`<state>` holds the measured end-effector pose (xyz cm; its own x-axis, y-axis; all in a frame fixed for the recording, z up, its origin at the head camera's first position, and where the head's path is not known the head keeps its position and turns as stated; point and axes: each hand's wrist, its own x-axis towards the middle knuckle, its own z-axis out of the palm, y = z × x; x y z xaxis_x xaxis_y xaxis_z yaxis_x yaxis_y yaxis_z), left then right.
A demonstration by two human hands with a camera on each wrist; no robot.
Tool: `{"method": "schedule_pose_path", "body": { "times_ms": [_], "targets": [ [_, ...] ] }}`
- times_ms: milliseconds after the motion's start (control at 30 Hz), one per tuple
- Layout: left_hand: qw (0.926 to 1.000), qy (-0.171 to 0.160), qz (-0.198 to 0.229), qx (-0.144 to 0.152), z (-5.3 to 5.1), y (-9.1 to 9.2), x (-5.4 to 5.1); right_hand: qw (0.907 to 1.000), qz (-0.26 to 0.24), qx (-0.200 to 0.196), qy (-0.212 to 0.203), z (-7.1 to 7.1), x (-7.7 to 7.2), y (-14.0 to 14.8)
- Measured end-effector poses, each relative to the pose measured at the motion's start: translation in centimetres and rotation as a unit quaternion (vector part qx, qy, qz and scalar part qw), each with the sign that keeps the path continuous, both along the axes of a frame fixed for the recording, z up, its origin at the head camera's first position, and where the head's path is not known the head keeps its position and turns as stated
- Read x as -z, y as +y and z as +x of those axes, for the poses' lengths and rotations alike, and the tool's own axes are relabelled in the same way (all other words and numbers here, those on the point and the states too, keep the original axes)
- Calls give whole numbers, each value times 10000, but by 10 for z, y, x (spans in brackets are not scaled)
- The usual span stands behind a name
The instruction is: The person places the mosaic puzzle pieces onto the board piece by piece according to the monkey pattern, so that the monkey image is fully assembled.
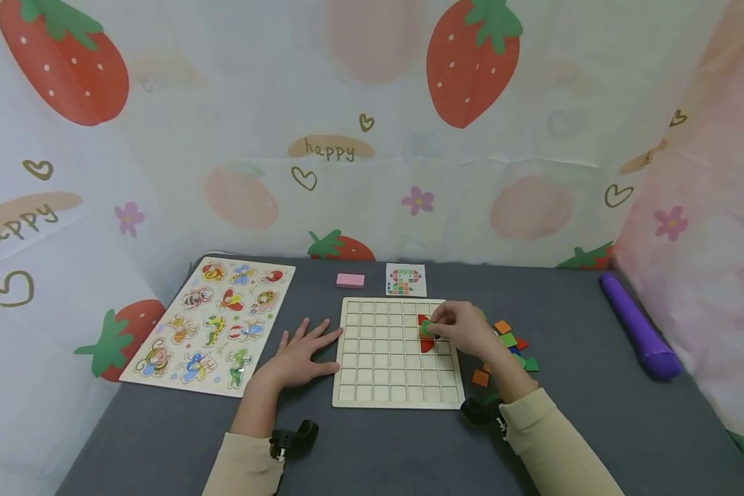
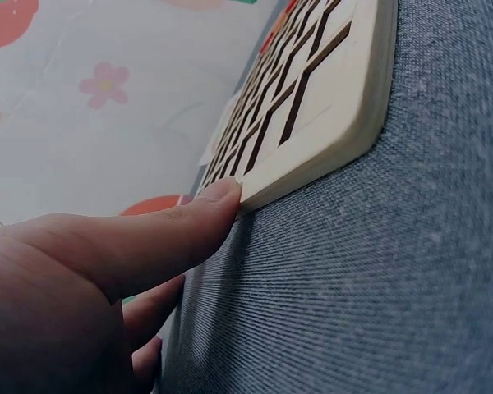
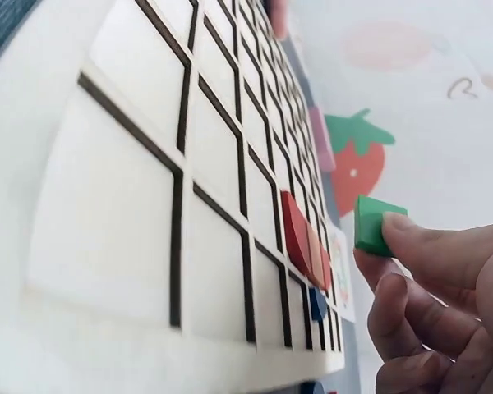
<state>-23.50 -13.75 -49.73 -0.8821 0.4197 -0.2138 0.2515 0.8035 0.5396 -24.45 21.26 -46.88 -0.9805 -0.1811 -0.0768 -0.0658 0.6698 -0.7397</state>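
Note:
A pale wooden grid board (image 1: 378, 372) lies on the dark grey tabletop between the two hands. My left hand (image 1: 297, 358) rests beside it with fingers spread, and the thumb (image 2: 218, 197) touches the board's left edge. Above the board's right side, my right hand (image 1: 465, 327) pinches a green square tile (image 3: 380, 225) between thumb and fingers. In the right wrist view that tile is raised clear of the grid. Below it sit red pieces (image 3: 296, 234) with an orange one between them, and a blue piece (image 3: 318, 304) close by.
Loose coloured tiles (image 1: 507, 339) lie right of the board, partly behind the right forearm. A pattern card (image 1: 406, 280) and a pink block (image 1: 350, 280) stand behind the board. An insect picture board (image 1: 189, 348) lies left; a purple cylinder (image 1: 640, 327) lies far right.

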Motion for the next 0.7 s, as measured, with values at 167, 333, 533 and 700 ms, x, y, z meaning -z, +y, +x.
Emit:
{"method": "schedule_pose_path", "body": {
  "times_ms": [167, 333, 533, 700],
  "targets": [
    [10000, -2, -55, 24, -1, 0, 0, 9999, 98, -25, -30, -2, 2, -11],
    [10000, 23, -37, 29, -1, 0, 1, 9999, 139, -27, -33, -4, 3, -21],
    [10000, 12, -6, 19, 0, 0, 0, 9995, 263, 70, -128, -5, 6, -29],
    [10000, 15, 18, 17, 0, -1, 0, 9995, 276, -16, -144, -5, 9, -30]
  ]
}}
